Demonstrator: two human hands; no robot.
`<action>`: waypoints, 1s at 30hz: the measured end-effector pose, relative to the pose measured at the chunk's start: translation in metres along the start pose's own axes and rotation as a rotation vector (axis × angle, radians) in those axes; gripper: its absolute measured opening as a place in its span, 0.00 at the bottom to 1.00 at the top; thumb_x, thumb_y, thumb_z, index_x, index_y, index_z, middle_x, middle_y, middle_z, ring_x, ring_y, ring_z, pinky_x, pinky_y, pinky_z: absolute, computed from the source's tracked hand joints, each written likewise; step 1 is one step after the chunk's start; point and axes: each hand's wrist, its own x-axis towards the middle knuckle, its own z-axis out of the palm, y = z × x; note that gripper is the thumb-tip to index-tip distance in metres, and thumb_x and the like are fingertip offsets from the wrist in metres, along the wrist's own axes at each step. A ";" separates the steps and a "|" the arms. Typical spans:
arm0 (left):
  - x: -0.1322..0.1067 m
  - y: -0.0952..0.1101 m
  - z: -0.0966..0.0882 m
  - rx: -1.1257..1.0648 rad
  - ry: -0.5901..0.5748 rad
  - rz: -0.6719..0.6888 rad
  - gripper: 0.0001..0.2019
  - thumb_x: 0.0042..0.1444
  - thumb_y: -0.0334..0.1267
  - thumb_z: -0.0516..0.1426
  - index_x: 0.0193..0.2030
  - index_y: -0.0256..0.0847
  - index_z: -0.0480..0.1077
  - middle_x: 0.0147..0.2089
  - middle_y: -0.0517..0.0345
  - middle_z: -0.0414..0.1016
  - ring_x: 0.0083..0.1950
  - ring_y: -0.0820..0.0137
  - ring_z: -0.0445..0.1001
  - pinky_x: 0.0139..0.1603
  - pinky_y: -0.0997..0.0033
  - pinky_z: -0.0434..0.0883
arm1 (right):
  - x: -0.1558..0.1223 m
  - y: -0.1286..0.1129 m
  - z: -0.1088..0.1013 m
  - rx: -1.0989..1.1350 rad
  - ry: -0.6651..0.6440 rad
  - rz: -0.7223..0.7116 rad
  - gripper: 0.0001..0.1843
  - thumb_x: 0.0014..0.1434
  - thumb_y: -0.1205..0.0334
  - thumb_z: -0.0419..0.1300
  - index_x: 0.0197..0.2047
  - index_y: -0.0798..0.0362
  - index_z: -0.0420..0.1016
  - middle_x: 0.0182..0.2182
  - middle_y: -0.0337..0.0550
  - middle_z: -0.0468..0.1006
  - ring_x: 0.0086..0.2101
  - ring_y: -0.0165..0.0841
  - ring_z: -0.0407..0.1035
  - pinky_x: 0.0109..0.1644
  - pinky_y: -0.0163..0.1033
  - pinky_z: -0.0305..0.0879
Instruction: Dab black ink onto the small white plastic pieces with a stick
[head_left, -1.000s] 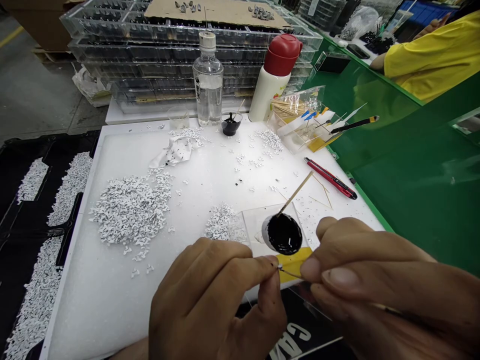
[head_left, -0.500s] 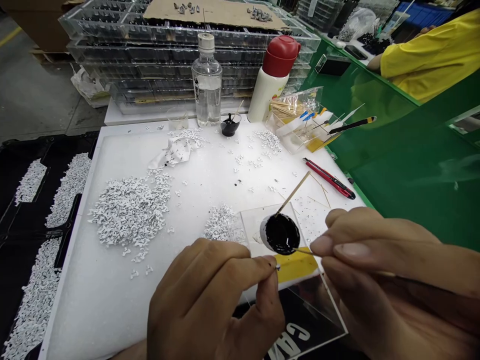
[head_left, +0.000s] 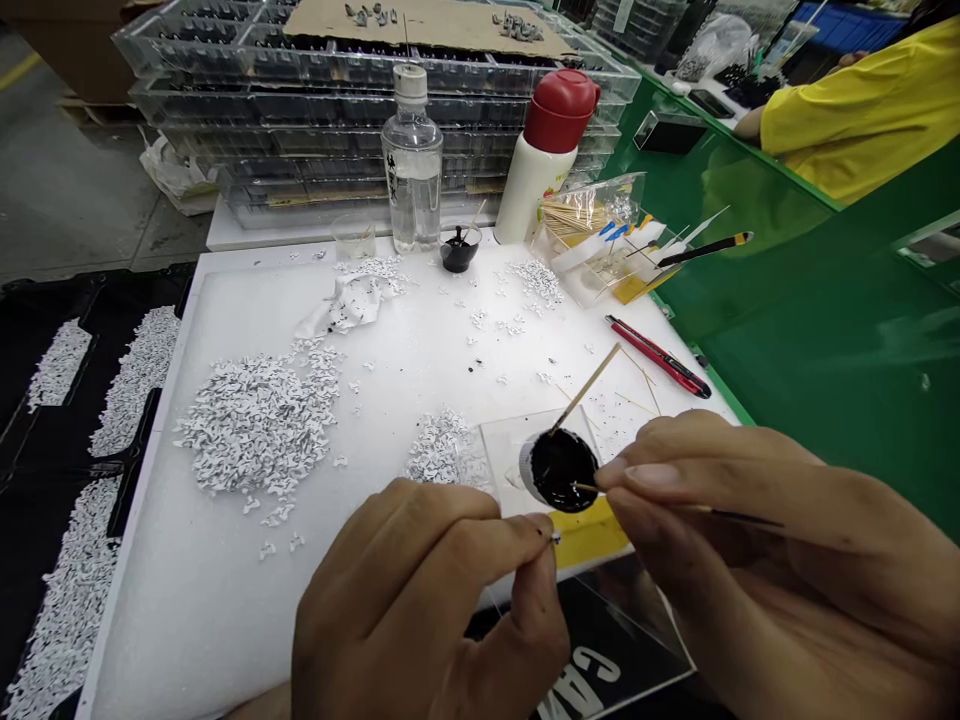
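Part (head_left: 556, 537) is pinched between the fingers (head_left: 534, 524) of the left hand (head_left: 420, 600), at 6 o'clock from the cup (head_left: 527, 468) of black liquid (head_left: 556, 462). Fingers of the right hand (head_left: 765, 570) pinch a thin stick (head_left: 587, 488), its tip within the cup's outline. At 9 o'clock from the cup, a pile of white pieces (head_left: 259, 425) lies on the tabletop (head_left: 195, 600).

Soft light from above leaves the white surface (head_left: 405, 380) around the cup of black liquid (head_left: 526, 470) bright; the floor (head_left: 75, 175), beyond the cup to its left, is dim. Hazy reflections streak the green panel (head_left: 847, 310) right of the cup. Nearer than it, the right hand (head_left: 765, 540) looks slightly soft and wide-angle stretched.
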 end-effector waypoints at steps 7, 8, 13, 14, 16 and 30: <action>-0.001 -0.004 -0.003 -0.008 -0.038 0.032 0.05 0.69 0.37 0.63 0.39 0.45 0.76 0.34 0.65 0.82 0.35 0.73 0.79 0.36 0.71 0.79 | -0.004 -0.003 0.010 0.108 0.089 0.006 0.16 0.56 0.57 0.78 0.46 0.45 0.83 0.38 0.46 0.84 0.34 0.41 0.81 0.30 0.43 0.81; -0.002 -0.004 -0.004 -0.008 -0.044 0.038 0.05 0.69 0.36 0.63 0.39 0.45 0.76 0.34 0.64 0.82 0.35 0.73 0.80 0.37 0.71 0.79 | -0.004 -0.004 0.013 0.118 0.089 -0.001 0.16 0.56 0.56 0.78 0.46 0.45 0.82 0.38 0.46 0.84 0.34 0.42 0.81 0.30 0.44 0.82; -0.007 -0.005 -0.003 -0.016 -0.015 -0.017 0.08 0.72 0.41 0.61 0.39 0.47 0.75 0.34 0.67 0.81 0.35 0.74 0.79 0.37 0.72 0.79 | -0.003 -0.010 0.016 0.117 0.075 -0.008 0.17 0.56 0.58 0.78 0.47 0.44 0.82 0.38 0.46 0.85 0.32 0.42 0.81 0.30 0.46 0.82; -0.007 -0.005 -0.003 -0.021 -0.023 -0.019 0.08 0.72 0.41 0.61 0.39 0.47 0.75 0.34 0.67 0.81 0.34 0.74 0.79 0.37 0.71 0.79 | -0.003 -0.011 0.014 0.105 0.071 -0.014 0.17 0.56 0.61 0.78 0.48 0.44 0.82 0.37 0.46 0.85 0.30 0.41 0.80 0.29 0.46 0.82; -0.006 -0.004 -0.002 -0.029 -0.020 -0.011 0.07 0.72 0.41 0.61 0.39 0.46 0.75 0.34 0.66 0.82 0.34 0.73 0.80 0.36 0.71 0.79 | -0.001 -0.012 0.011 0.080 0.053 -0.048 0.18 0.57 0.67 0.77 0.49 0.42 0.81 0.37 0.42 0.85 0.28 0.37 0.78 0.31 0.45 0.82; 0.001 -0.004 -0.007 -0.043 -0.062 0.038 0.06 0.64 0.26 0.63 0.41 0.42 0.76 0.36 0.64 0.82 0.36 0.73 0.79 0.38 0.69 0.79 | 0.003 -0.009 0.005 0.095 -0.033 -0.132 0.20 0.59 0.74 0.74 0.49 0.43 0.79 0.42 0.36 0.84 0.34 0.25 0.79 0.43 0.35 0.80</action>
